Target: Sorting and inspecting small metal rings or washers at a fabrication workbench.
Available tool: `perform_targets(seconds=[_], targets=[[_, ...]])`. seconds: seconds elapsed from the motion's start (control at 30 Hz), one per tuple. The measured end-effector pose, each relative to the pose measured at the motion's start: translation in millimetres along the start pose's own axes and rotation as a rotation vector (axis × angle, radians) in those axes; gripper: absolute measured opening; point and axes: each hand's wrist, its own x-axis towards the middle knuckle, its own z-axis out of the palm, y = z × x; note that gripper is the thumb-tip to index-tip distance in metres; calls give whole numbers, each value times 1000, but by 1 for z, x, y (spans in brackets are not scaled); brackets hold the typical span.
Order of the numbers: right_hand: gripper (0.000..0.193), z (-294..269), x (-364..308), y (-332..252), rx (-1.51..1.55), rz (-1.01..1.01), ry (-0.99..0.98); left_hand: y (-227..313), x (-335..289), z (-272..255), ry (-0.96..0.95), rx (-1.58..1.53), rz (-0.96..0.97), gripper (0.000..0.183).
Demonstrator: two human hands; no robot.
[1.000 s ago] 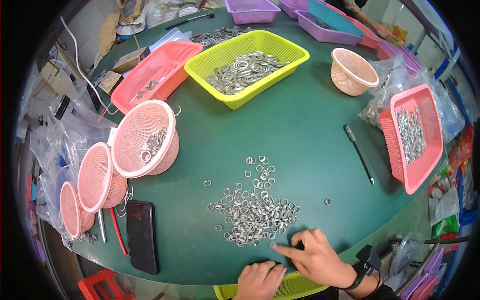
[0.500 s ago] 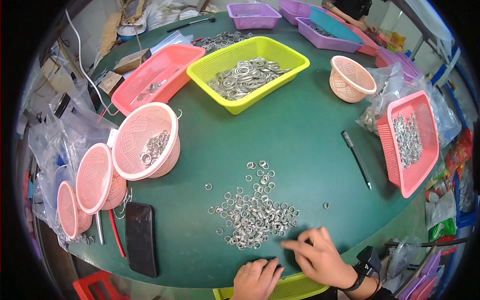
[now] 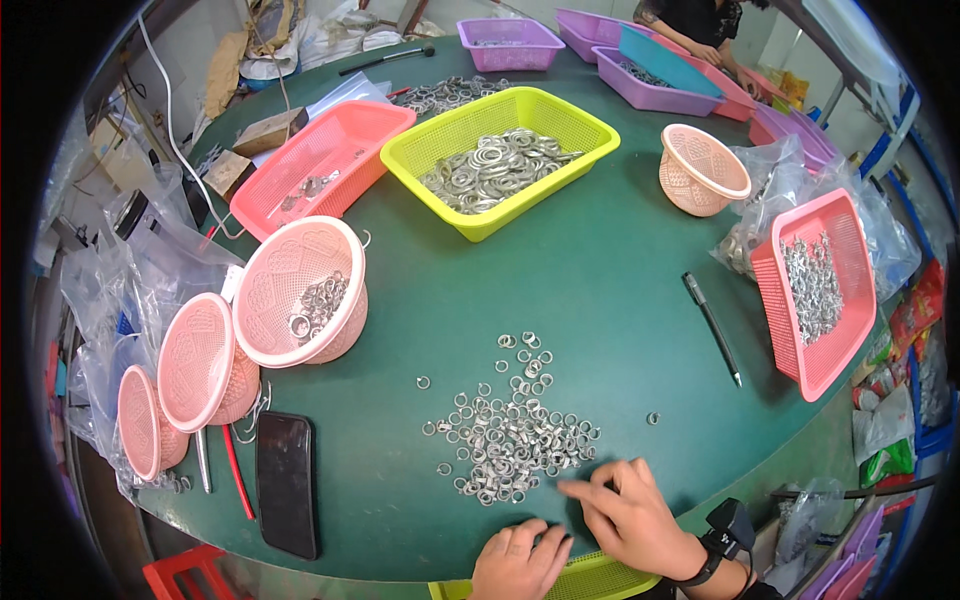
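Observation:
A loose pile of small metal rings (image 3: pixel 515 440) lies on the green table in front of me. My right hand (image 3: pixel 635 515) is just beside its lower right edge. Its index finger points toward the rings, the other fingers are bent, and I see nothing held in it. At the table's near edge, my left hand (image 3: pixel 520 560) rests with loosely curved fingers slightly apart and no ring visible in them. Below both hands, partly hidden by them, is a yellow-green basket (image 3: pixel 590 580). A single ring (image 3: pixel 653 418) lies apart, right of the pile.
Pink round baskets (image 3: pixel 300 290) and a black phone (image 3: pixel 286 485) stand left. Farther back are a pink tray (image 3: pixel 350 150) and a yellow-green basket of larger rings (image 3: pixel 480 228). A pen (image 3: pixel 712 330) and a pink basket of metal parts (image 3: pixel 780 310) are right. Another person (image 3: pixel 690 30) sits across.
The whole scene sits slightly lower in the picture. My hands keep nearly the same pose beside the pile. The person across has shifted their arms a little.

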Motion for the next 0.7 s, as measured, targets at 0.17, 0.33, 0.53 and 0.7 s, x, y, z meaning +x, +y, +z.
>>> perform_targets(seconds=[0.17,0.33,0.53,0.7], targets=[[35,-4,-8,4,-34,-45,-62,-6,-7,1,-15,-22,83,19],[35,-6,-4,-5,-42,61,-49,-2,-7,7,66,16,38,21],[37,-3,-6,0,-7,55,6,2,2,6,73,87,-5,25],[32,-12,-5,4,-94,39,-22,0,-2,4,7,101,59,23]])
